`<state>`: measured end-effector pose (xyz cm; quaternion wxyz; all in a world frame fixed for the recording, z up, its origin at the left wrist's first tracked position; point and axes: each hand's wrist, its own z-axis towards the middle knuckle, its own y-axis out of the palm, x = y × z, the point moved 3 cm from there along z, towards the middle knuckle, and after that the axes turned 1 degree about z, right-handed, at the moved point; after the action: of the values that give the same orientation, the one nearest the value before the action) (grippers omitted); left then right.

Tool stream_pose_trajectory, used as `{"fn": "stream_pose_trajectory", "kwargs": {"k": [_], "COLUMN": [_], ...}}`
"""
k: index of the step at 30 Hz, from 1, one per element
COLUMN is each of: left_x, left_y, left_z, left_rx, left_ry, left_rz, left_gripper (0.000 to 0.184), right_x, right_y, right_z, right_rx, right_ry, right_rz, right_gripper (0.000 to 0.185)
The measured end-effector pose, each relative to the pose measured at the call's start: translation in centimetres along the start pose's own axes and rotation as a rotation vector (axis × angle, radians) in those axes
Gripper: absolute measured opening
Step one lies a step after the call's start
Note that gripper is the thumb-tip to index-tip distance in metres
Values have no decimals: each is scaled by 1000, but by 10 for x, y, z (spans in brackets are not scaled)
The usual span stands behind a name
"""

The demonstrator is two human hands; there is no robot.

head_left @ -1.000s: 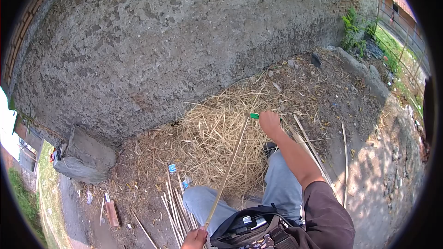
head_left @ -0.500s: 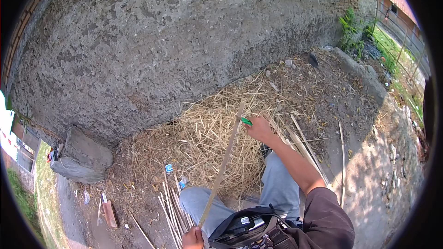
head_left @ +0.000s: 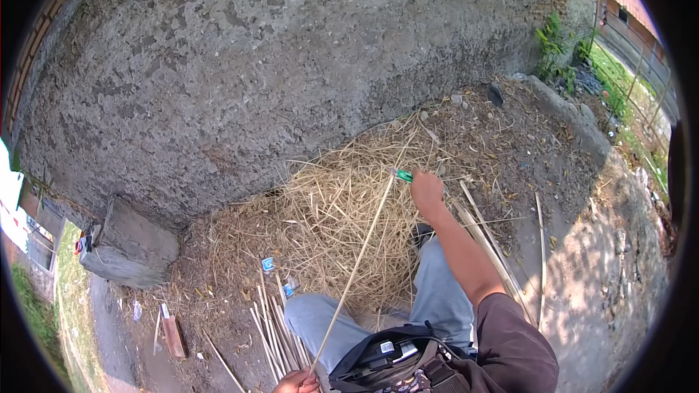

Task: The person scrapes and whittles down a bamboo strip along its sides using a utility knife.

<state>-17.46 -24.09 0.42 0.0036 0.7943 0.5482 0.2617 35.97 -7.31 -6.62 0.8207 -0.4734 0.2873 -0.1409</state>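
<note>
My left hand (head_left: 297, 382), at the bottom edge beside my knee, is closed round the lower end of a long thin bamboo strip (head_left: 354, 273). The strip slants up and to the right over a pile of pale shavings (head_left: 331, 207), its narrow edge facing me. My right hand (head_left: 427, 193) is closed on a green utility knife (head_left: 404, 175). The knife's tip is at the strip's upper end; whether it touches the strip I cannot tell.
A rough plastered wall (head_left: 291, 58) rises behind the shavings. Several bamboo strips (head_left: 273, 338) lie left of my knee, more bamboo pieces (head_left: 484, 236) to the right. A concrete block (head_left: 138, 247) stands at the wall's left. A reddish-brown block (head_left: 173, 336) lies lower left. A black bag (head_left: 389, 364) rests at my lap.
The strip has turned from its flat face to its narrow edge. My right hand with the knife has moved slightly right and up, and my left hand slightly left and down.
</note>
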Motion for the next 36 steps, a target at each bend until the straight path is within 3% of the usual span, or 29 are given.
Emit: {"fn": "stream_pose_trajectory", "kwargs": {"k": [2, 4, 5, 7, 8, 9, 11, 12, 13, 14, 15, 16, 17, 18, 21, 26, 32, 36], "left_x": [4, 2, 6, 18, 16, 19, 32, 33, 39, 51, 61, 65, 68, 70, 82, 95, 120, 146], "left_y": [-6, -10, -13, -19, -39, -42, -43, -60, -59, -55, -48, -48, -52, -55, -53, -76, -99, -113], "left_z": [3, 6, 6, 7, 13, 13, 3, 3, -4, -14, -27, -36, -46, -55, -72, -75, -72, -49], "left_rx": [12, 31, 133, 331, 225, 226, 591, 607, 609, 754, 901, 902, 1001, 1096, 1129, 935, 682, 678], "left_ry": [17, 16, 160, 458, 561, 560, 926, 765, 756, 953, 1151, 1143, 1010, 872, 776, 877, 788, 796], "left_rz": [11, 21, 162, 455, 628, 627, 1103, 1176, 1171, 1250, 1322, 1318, 1334, 1346, 1352, 1007, 882, 972], "left_gripper": [41, 41, 30, 19, 33, 33, 38, 52, 52, 29, 27, 27, 20, 22, 21, 15, 16, 16], "right_x": [-4, -8, -6, -27, -30, -30, -26, -13, -3, 12, 27, 46, 66, 85, 138, 163, 120, 58], "right_y": [9, 34, 35, 12, 5, 0, -15, -14, -20, -32, -42, -41, -40, -40, -31, -61, -103, -108], "right_z": [5, 0, -4, -20, -25, -30, -32, -34, -38, -41, -45, -51, -60, -70, -106, -130, -113, -86], "right_rx": [54, -514, -521, -963, -861, -862, -523, -443, -453, -289, -126, -66, -5, -34, -39, -120, -55, -200], "right_ry": [-39, 255, 259, 582, 540, 540, 239, 251, 251, 241, 230, 271, 312, 374, 500, 689, 656, 542], "right_rz": [-22, 616, 616, 1349, 1282, 1283, 1073, 965, 963, 892, 817, 828, 837, 867, 992, 998, 1076, 1332], "right_gripper": [6, 21, 21, 32, 30, 30, 29, 27, 27, 26, 25, 25, 25, 24, 16, 10, 12, 18]}}
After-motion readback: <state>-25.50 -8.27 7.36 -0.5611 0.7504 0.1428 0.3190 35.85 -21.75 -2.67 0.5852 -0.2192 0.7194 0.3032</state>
